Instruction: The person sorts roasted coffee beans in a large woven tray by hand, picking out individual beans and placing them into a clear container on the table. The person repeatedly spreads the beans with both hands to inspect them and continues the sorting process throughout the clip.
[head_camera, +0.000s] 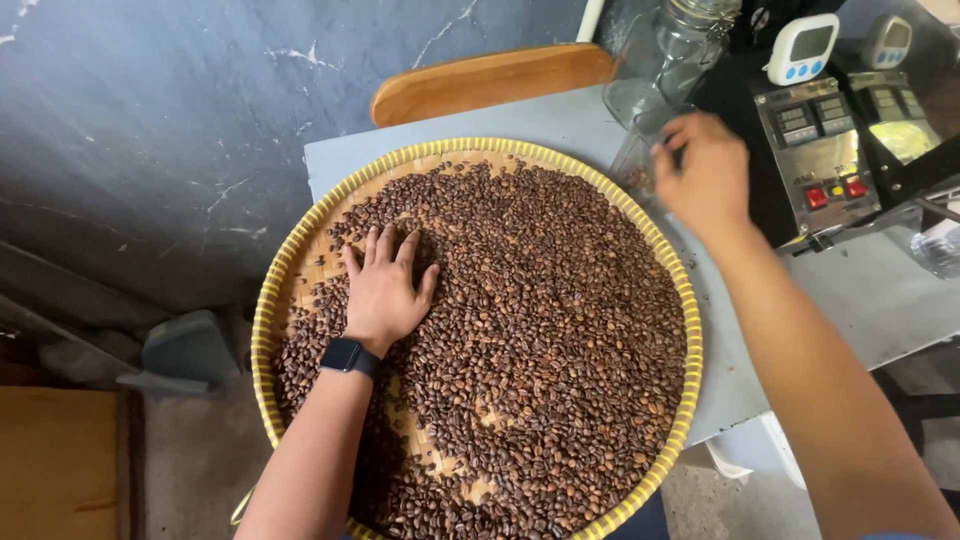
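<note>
From the head view, my left hand (385, 290) lies flat, fingers spread, gripping nothing, on the dark brown roasted coffee beans (540, 340) filling the round yellow-rimmed woven tray (690, 330). My right hand (705, 175) reaches a clear plastic cup (640, 150) beside the tray; its grip I cannot tell.

Left hand (383, 290) lies flat, fingers spread; right hand (703, 175) reaches forward, fingers curled.

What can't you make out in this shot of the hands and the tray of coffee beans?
- Right hand: blurred in the head view; whether its fingers hold anything over the small clear cup is unclear.
- Coffee beans under the left hand: hidden by the palm.
- Woven tray: near rim cut off by the bottom edge.
- Glass jar: top cut off.
</note>
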